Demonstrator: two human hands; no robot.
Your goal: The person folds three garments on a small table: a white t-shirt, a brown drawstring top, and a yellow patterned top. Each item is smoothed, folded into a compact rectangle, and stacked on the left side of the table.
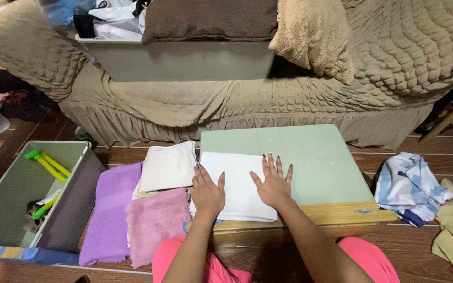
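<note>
Left hand laid flat, fingers spread, on left part of folded white cloth; nothing gripped. Right hand pressed flat on cloth's right edge, fingers splayed, nothing held. Cloth placed on pale green board, at its near-left corner. Cream folded cloth, pink towel, purple towel laid just left. Grey bin further left.

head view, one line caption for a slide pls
Both hands, left and right, press flat on a folded white cloth atop a pale green board.
</note>
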